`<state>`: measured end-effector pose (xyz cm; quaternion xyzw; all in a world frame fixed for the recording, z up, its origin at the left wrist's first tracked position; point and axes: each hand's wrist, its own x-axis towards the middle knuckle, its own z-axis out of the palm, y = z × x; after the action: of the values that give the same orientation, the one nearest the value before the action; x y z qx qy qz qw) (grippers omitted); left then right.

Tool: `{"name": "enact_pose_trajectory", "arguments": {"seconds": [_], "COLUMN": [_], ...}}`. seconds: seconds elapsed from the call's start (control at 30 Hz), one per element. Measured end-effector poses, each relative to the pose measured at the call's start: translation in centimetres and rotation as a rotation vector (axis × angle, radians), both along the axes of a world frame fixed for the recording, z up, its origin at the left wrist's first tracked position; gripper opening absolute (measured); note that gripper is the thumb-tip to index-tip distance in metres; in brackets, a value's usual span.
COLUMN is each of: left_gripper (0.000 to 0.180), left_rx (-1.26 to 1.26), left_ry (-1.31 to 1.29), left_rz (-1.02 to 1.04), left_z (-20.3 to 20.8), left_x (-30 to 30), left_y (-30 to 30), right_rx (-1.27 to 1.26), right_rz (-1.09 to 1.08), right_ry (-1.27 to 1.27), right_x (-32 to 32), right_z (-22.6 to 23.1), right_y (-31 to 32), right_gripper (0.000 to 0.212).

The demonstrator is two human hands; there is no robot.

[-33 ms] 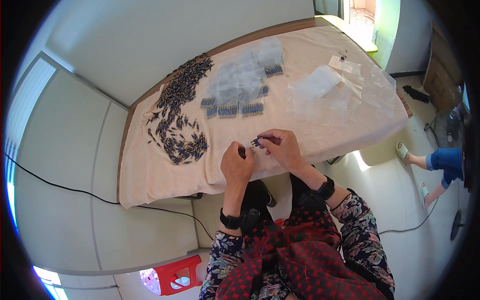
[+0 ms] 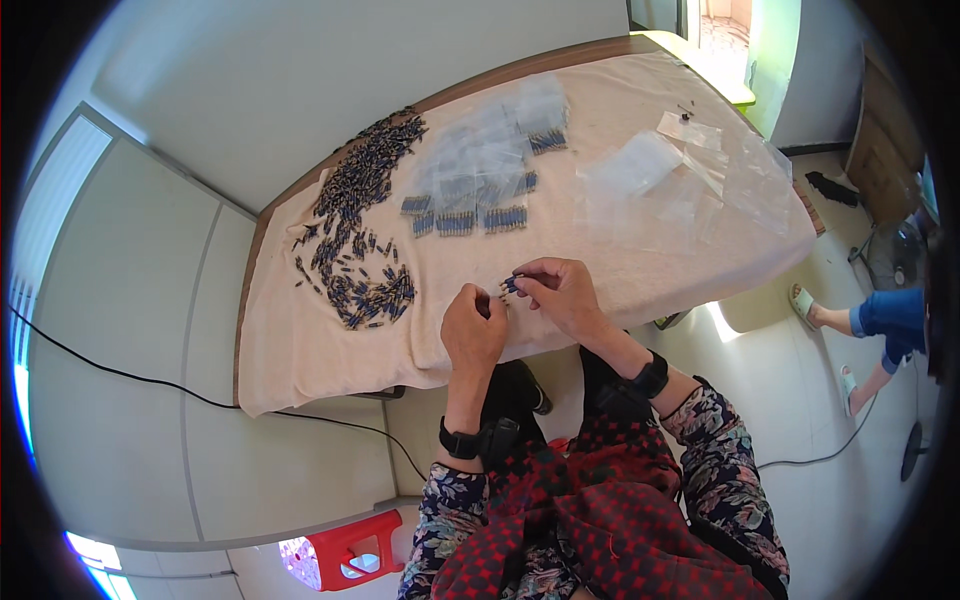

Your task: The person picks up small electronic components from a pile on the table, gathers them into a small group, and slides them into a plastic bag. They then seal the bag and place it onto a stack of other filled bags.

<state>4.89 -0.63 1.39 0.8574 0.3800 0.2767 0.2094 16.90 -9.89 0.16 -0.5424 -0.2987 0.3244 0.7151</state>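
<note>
My right hand [image 2: 566, 297] pinches a few small dark-blue parts with brass-coloured ends [image 2: 511, 285] between thumb and fingers, just above the table's near edge. They look like small cylindrical connectors. Close beside it, my left hand [image 2: 474, 328] is closed with its fingers curled inward; what lies in it is hidden. A brass-coloured tip shows between the two hands. To the left, a smaller heap of the same connectors [image 2: 370, 298] lies loose on the cloth, below a larger pile [image 2: 365, 170]. Ahead of my hands are clear bags [image 2: 470, 150] with connectors lined up in rows.
A pale peach cloth [image 2: 560, 215] covers the table. Empty clear plastic bags [image 2: 640, 165] lie spread at its right. A red plastic stool [image 2: 350, 550] stands on the floor at lower left. A person's legs in blue trousers [image 2: 890, 315] are at the right, near a fan [image 2: 895, 250].
</note>
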Motion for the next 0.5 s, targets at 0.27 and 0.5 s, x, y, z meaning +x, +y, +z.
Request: {"name": "enact_pose_trajectory", "arguments": {"seconds": [0.27,0.5], "left_gripper": [0.011,0.007], "left_rx": [-0.05,-0.067], "left_ry": [-0.148,-0.171], "left_rz": [-0.062,-0.063], "left_z": [-0.4,-0.4], "left_x": [-0.7,-1.0], "left_y": [0.6,0.3], "right_rx": [-0.021,-0.022], "right_rz": [-0.018,-0.06], "right_ry": [-0.159,-0.339], "right_x": [-0.5,-0.9], "right_z": [-0.4,-0.7], "right_y": [1.2,1.4], "right_gripper": [0.014,0.013]}}
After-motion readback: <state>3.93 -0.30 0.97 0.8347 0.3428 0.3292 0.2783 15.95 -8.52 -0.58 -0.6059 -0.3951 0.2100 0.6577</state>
